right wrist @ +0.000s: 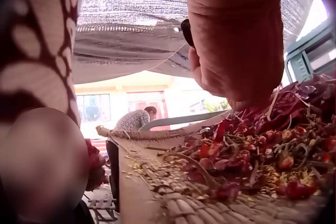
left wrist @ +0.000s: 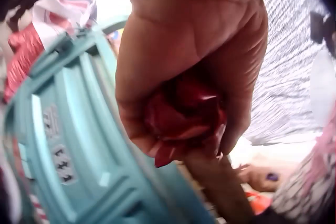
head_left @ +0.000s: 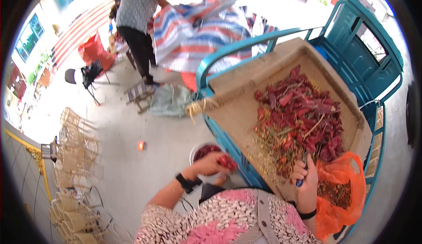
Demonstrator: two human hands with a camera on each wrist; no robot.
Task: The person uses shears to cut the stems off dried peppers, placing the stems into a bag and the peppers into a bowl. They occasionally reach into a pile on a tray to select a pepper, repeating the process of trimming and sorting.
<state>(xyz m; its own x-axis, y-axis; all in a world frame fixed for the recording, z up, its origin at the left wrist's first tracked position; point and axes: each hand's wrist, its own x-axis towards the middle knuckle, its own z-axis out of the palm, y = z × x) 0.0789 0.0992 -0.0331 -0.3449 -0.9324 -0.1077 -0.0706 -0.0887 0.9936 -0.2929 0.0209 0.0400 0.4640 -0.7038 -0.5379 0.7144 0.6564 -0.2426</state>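
My left hand [head_left: 209, 165] grips a bunch of dark red dried peppers [left wrist: 184, 113], fingers curled round them, beside the blue-green cart's side. Below it in the head view, a round white-rimmed container [head_left: 191, 156] holds more red peppers. My right hand [head_left: 306, 176] is closed round a small tool with a blue handle end [head_left: 299, 183] and a grey metal part; its kind cannot be told. That hand is over the near edge of a pepper heap [head_left: 303, 107], mixed with stems and yellow seeds, on a shallow woven tray [head_left: 237, 112].
The tray rests on a blue-green cart [head_left: 246, 162] with a raised rail [head_left: 237, 48]. An orange plastic bag [head_left: 358, 191] with dried bits lies at the right. Beyond, a person [head_left: 138, 13] bends by a striped sheet [head_left: 211, 33]. Wicker stools [head_left: 66, 156] stand left.
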